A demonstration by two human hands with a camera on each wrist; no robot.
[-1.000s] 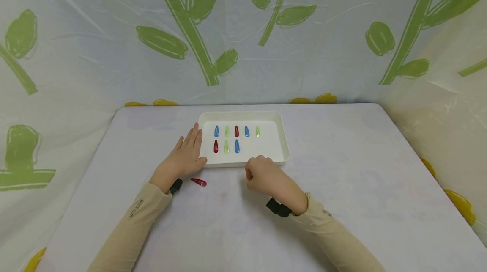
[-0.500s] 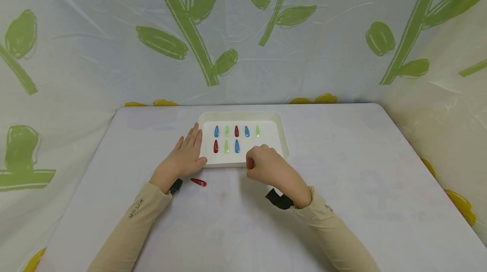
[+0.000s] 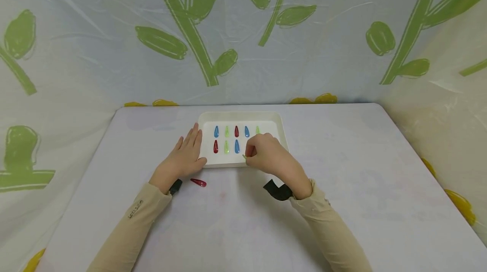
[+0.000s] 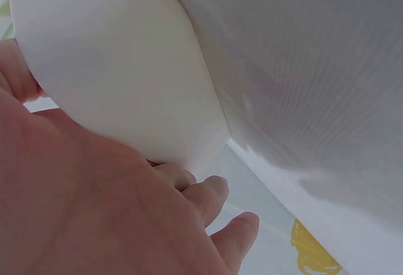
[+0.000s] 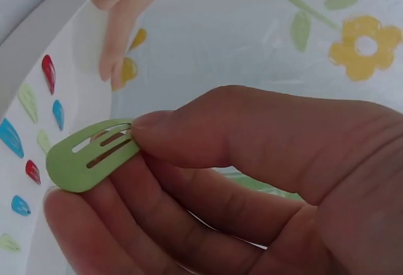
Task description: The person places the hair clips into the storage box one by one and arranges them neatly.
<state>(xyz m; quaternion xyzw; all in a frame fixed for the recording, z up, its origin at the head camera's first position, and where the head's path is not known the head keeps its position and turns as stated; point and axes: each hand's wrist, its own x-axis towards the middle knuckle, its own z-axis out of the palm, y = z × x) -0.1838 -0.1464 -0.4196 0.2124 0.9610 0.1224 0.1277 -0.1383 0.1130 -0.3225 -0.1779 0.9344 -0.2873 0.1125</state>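
Between thumb and fingers my right hand [image 3: 272, 155] pinches a green snap hair clip [image 5: 94, 155], held over the front right part of a white tray [image 3: 266, 116]. My left hand [image 3: 181, 160] lies with straight fingers against the tray's left wall, its fingertips along the side in the left wrist view. Two rows of hair clips lie in the tray: blue, green, red, blue and green at the back, then a red clip [image 3: 215, 146], a green clip [image 3: 226, 146] and a blue clip [image 3: 237, 146] in front. My right hand partly hides the back row's last green clip [image 3: 258, 129].
A loose red hair clip [image 3: 198, 182] lies on the table [image 3: 213, 229] in front of the tray, close to my left wrist. Behind the table hangs a patterned sheet [image 3: 114, 64] with green leaves and yellow flowers.
My right hand has moved forward from the tray's front edge to above its inside, and the green hair clip now shows at its fingertips. My left hand has stayed in place.
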